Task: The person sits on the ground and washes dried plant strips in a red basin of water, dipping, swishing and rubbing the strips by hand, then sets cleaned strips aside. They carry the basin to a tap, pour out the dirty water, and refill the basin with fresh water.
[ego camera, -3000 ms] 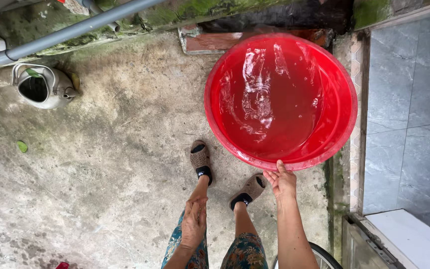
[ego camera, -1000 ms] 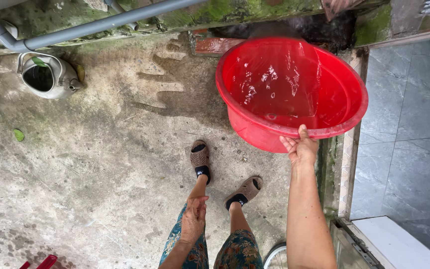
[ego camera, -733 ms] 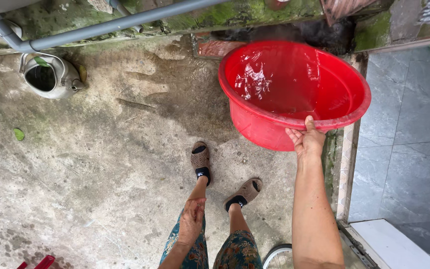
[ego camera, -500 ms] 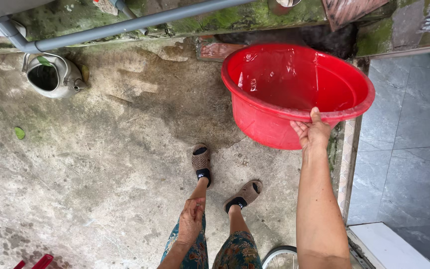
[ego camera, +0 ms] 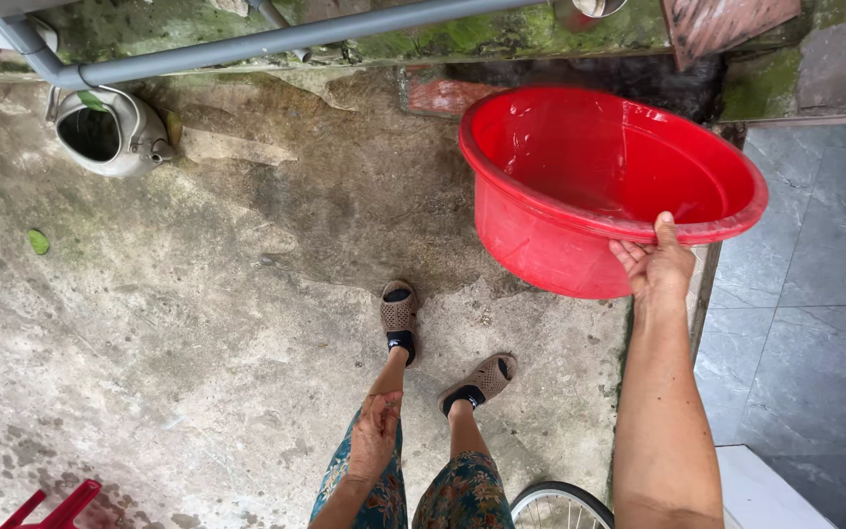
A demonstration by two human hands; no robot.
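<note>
Red basin [ego camera: 589,186] gripped by right hand [ego camera: 656,266].

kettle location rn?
Head view, upper left: the metal kettle sits on the concrete ground just under the grey pipe, well left of the red basin.

Views: we have one, worn on the head.
Facing: we look steeply down over our own legs and sandals [ego camera: 443,355] to the concrete ground [ego camera: 178,323].
Nearness: our right hand [ego camera: 656,264] on the red basin [ego camera: 609,181] is at arm's length; the wall foot and grey pipe [ego camera: 276,41] edge the top.
Shared: nothing, only one view.
</note>
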